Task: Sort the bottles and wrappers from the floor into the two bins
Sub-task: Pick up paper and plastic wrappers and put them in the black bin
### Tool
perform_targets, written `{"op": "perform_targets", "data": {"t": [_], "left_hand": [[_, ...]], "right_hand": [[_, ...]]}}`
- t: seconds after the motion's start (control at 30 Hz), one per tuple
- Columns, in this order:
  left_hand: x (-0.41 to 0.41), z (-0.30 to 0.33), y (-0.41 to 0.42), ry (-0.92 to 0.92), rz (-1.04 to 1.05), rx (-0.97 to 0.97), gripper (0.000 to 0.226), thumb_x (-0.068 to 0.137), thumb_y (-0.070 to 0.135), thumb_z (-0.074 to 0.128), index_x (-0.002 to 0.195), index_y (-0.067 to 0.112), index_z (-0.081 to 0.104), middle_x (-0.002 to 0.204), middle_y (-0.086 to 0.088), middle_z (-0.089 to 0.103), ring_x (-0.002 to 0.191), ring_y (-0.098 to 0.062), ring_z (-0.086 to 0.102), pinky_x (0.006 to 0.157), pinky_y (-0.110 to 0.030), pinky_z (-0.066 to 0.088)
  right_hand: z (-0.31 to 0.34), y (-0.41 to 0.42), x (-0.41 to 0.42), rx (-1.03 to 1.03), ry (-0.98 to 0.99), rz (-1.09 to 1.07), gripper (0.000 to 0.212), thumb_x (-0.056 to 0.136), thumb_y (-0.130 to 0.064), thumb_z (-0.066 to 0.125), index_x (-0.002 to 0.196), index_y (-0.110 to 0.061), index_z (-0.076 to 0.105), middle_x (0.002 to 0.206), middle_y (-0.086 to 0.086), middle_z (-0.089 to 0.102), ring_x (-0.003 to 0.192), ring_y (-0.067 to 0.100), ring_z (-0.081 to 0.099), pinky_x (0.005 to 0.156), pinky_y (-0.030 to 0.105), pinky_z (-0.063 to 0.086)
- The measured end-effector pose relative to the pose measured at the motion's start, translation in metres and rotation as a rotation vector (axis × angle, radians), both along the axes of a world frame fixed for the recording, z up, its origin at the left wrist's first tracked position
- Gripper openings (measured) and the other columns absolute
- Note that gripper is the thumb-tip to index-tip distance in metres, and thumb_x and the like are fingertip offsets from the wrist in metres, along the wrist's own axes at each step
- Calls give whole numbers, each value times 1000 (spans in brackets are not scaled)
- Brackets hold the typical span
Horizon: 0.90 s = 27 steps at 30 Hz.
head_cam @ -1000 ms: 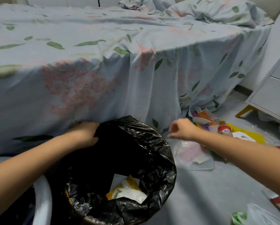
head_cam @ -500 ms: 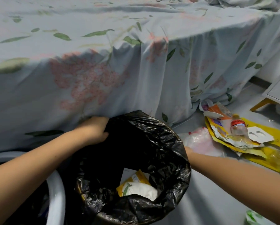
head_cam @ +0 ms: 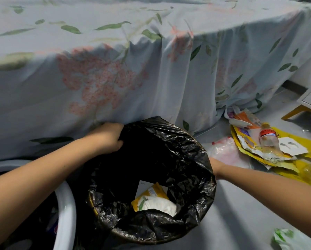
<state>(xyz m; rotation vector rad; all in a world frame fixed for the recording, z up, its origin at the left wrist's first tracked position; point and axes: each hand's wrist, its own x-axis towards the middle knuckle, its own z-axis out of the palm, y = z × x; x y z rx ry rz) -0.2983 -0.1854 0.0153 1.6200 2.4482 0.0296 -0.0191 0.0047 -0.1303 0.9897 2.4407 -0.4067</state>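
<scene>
Your left hand [head_cam: 107, 137] grips the far rim of the black bin liner [head_cam: 183, 159], fingers curled over it. Your right hand [head_cam: 216, 166] sits at the bin's right side, mostly hidden; grip cannot be told. Wrappers [head_cam: 152, 200] lie inside; a bottle [head_cam: 268, 138] lies on floor litter, right.

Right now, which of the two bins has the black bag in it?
The bin in the middle, whose black bag's edge the left hand grips. The white bin at lower left shows only its bare rim.

Black-lined bin [head_cam: 196, 159] upright; bottle [head_cam: 268, 138] and wrappers [head_cam: 250, 141] lie right
</scene>
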Motion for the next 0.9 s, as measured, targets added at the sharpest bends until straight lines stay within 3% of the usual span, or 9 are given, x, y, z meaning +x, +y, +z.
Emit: {"op": "perform_targets", "data": {"t": [0.03, 0.1, 0.13, 0.2, 0.3, 0.43, 0.63, 0.8, 0.9], "left_hand": [[0, 0, 0, -3, 2, 0, 48, 83, 22, 62, 125, 8, 47, 135, -19, 51, 122, -33, 50, 98, -32, 43], [1, 1, -1, -4, 8, 1, 44, 82, 23, 62, 122, 7, 49, 131, -19, 53, 120, -33, 51, 96, -33, 44], [1, 1, -1, -4, 9, 3, 44, 82, 22, 62, 121, 7, 49, 130, -19, 54, 119, -33, 52, 96, -33, 45], [2, 2, -2, -4, 2, 13, 47, 82, 22, 62, 125, 7, 48, 133, -20, 52, 120, -34, 51, 97, -34, 44], [3, 4, -3, -3, -9, 7, 56, 83, 21, 62, 133, 8, 42, 141, -19, 46, 126, -33, 47, 101, -33, 42], [3, 6, -3, -5, -2, -19, 59, 83, 23, 63, 136, 9, 40, 143, -18, 43, 129, -32, 44, 103, -33, 40], [4, 7, -1, -31, 17, -15, 50, 84, 20, 62, 130, 6, 46, 138, -18, 48, 124, -32, 47, 95, -27, 39], [2, 5, 0, -39, 7, 12, 49, 84, 18, 63, 128, 4, 48, 135, -20, 51, 122, -32, 49, 92, -27, 39], [1, 3, 0, -51, 9, 19, 42, 83, 17, 63, 122, 5, 52, 127, -20, 56, 115, -32, 54, 83, -26, 39]], "right_hand": [[10, 6, 0, 14, -13, 53, 5, 89, -18, 60, 91, -18, 65, 95, 6, 65, 98, 25, 60, 76, 24, 50], [43, 18, -4, 53, -10, -18, 12, 90, -16, 60, 78, -17, 57, 81, 0, 59, 83, 19, 54, 60, 16, 43], [61, 24, -6, 55, 64, -53, 6, 88, -18, 63, 85, -14, 59, 87, 3, 61, 80, 18, 57, 60, 18, 47], [93, 34, -11, 50, 298, -136, 18, 83, -23, 71, 93, -11, 62, 94, 9, 65, 70, 18, 64, 56, 25, 55], [136, 40, -20, 56, 630, -231, 22, 79, -27, 75, 92, -11, 69, 88, 10, 69, 56, 11, 60, 45, 21, 52], [204, 14, -30, -131, 953, -250, 21, 79, -26, 75, 92, -10, 71, 81, 9, 72, 59, 10, 63, 49, 22, 55], [224, -38, -41, -417, 908, -94, 15, 78, -18, 76, 88, -9, 71, 73, 13, 70, 63, 21, 60, 51, 29, 53], [203, -60, -46, -483, 665, 78, 15, 76, -30, 78, 87, -23, 70, 72, -2, 71, 59, 19, 65, 54, 25, 54], [203, -56, -42, -505, 650, 57, 23, 74, -31, 79, 95, -24, 71, 80, 0, 75, 71, 20, 71, 58, 25, 55]]}}
